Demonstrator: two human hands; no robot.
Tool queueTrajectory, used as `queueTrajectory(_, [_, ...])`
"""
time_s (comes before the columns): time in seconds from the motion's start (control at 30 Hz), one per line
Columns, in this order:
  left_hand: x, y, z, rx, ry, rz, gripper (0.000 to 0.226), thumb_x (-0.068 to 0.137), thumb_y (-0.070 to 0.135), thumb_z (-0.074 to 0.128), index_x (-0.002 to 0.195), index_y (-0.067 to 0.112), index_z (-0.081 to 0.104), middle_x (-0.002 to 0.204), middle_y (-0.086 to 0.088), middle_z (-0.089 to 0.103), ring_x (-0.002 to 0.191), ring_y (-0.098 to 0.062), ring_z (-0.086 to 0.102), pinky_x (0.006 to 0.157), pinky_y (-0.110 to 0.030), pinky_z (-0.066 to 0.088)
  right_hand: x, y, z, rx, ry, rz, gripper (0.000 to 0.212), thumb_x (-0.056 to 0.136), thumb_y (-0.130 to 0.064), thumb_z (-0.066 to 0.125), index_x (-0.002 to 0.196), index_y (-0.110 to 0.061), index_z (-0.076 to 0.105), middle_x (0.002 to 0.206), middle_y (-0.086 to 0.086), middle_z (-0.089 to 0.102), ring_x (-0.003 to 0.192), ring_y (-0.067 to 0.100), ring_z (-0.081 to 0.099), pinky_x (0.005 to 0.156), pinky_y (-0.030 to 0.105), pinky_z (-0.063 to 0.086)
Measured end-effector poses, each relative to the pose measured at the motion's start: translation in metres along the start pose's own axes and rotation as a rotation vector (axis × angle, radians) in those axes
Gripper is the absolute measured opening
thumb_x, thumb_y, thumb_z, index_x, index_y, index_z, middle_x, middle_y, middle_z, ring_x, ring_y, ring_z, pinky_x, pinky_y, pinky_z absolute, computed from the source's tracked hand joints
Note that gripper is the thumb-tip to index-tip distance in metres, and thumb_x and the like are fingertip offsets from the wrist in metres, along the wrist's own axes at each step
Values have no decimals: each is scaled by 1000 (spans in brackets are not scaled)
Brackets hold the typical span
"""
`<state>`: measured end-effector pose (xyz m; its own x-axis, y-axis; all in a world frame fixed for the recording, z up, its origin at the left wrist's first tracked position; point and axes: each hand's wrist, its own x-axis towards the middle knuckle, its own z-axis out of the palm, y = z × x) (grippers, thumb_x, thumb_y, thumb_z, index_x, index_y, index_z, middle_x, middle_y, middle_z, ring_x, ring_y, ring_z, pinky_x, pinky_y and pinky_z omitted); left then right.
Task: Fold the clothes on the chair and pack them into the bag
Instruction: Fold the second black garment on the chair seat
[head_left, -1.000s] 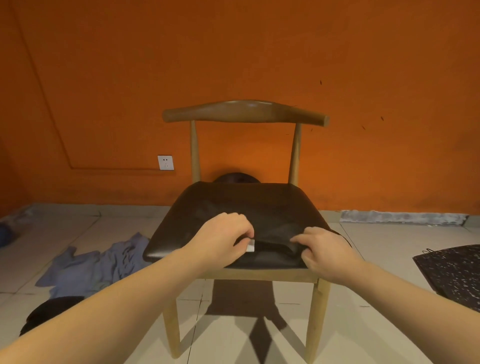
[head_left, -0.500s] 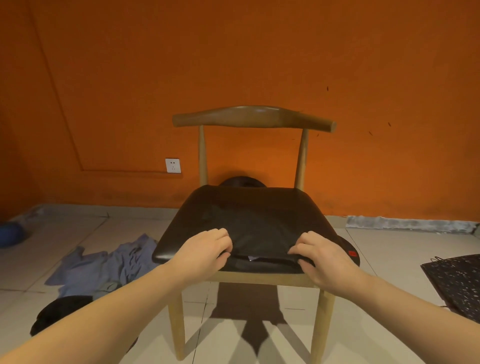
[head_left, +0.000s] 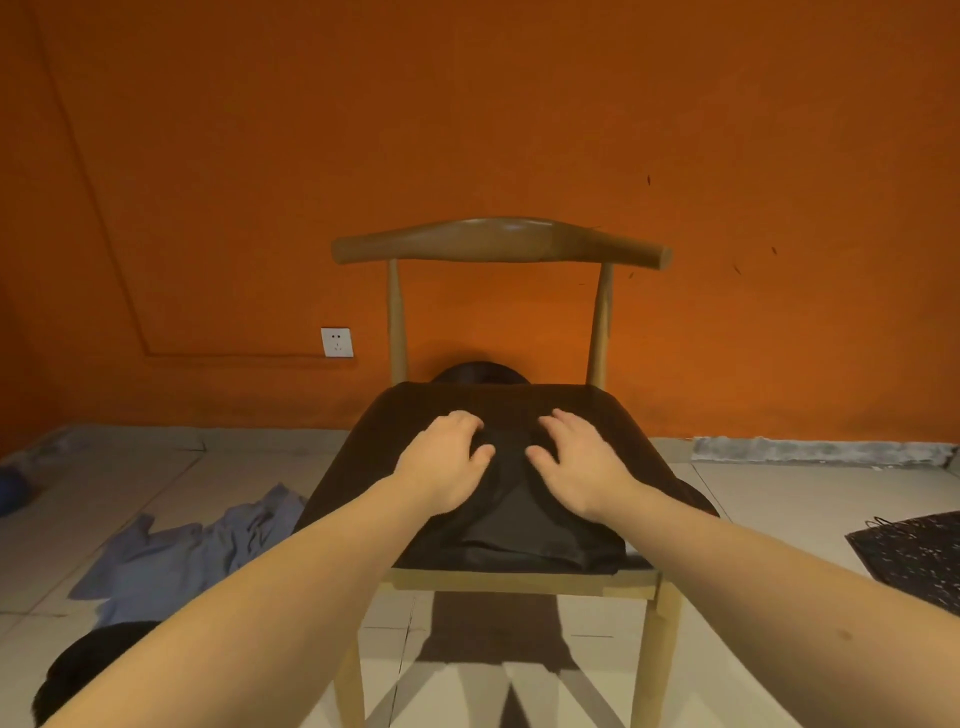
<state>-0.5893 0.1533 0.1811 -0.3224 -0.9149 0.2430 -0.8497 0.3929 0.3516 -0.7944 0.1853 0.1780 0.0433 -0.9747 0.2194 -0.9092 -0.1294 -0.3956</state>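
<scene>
Left hand (head_left: 444, 467), right hand (head_left: 582, 467) advanced (flat) onto garment (head_left: 519, 525).

A wooden chair (head_left: 498, 244) with a curved back rail stood on the pale tiled floor (head_left: 779, 499), and a black garment (head_left: 519, 525) lay folded across its seat, covering nearly all of it. On the floor to the left of the chair lay a crumpled blue-grey garment (head_left: 171, 561), with a dark heap of cloth (head_left: 88, 660) nearer the camera. A dark speckled bag (head_left: 919, 556) lay flat on the tiles at the right edge.
</scene>
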Motion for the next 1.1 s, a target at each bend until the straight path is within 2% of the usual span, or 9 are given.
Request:
queueTrajectory(0.13, [-9,-26,19,166,-188,-88,78,102,68,21,164,23,8,171,0,4,158,-19,2,129,-40,6,3,10,20,-244,-219,-11,78,100,-72,17,164,-28,12,172,0,5,158,19,0,126,40,1])
queueTrajectory(0.33, [-29,-53,16,268,-198,-115,93,88,80,1,164,26,5,171,4,1,158,-16,-3,129,-39,2,-7,28,28,-280,-179,-3,87,91,-81,3,164,-33,10,171,-6,5,158,15,-3,128,44,-2])
queueTrajectory(0.47, [-31,-46,12,302,-226,-142,88,93,77,4,164,25,2,171,2,-2,157,-18,-6,129,-40,1,-9,21,22,-266,-216,25,88,90,-80,1,164,-32,9,172,-4,4,158,17,-4,128,44,-3])
queueTrajectory(0.53, [-28,-44,8,288,-306,-206,92,89,82,0,164,28,2,171,1,-4,157,-22,-8,128,-43,0,-10,18,15,-190,-255,86,85,93,-77,8,164,-30,9,172,0,3,158,21,-4,126,45,-1])
queueTrajectory(0.6, [-23,-38,-1,245,-319,-326,103,81,90,-5,164,30,9,171,-4,2,157,-30,-2,128,-49,6,-10,12,3,-39,-187,235,78,101,-65,35,164,-23,14,170,9,12,157,33,8,125,47,13])
queueTrajectory(0.7, [-13,-23,-17,166,-128,-562,81,98,68,40,158,16,27,162,-12,30,149,-37,25,121,-49,28,-6,9,-13,120,-37,559,71,94,-39,63,151,-9,33,151,17,42,140,40,38,112,46,38])
queueTrajectory(0.87, [1,-18,-25,22,-194,-855,92,83,60,74,151,8,38,145,-15,49,129,-37,51,103,-46,48,-5,16,-17,227,-126,780,52,80,-42,77,118,-9,63,104,9,66,96,31,65,93,43,56])
queueTrajectory(0.93, [2,-18,-23,-43,-237,-899,94,81,57,77,151,7,38,139,-15,55,122,-37,57,99,-45,51,-5,13,-19,214,-182,771,51,83,-47,78,115,-11,62,104,8,66,97,30,66,95,41,55])
queueTrajectory(1.1, [4,-13,-25,-148,-333,-873,74,92,45,72,147,3,44,142,-16,54,133,-36,51,112,-44,42,-3,0,-25,164,-302,736,67,87,-50,76,133,-8,52,123,10,61,120,33,60,107,42,47])
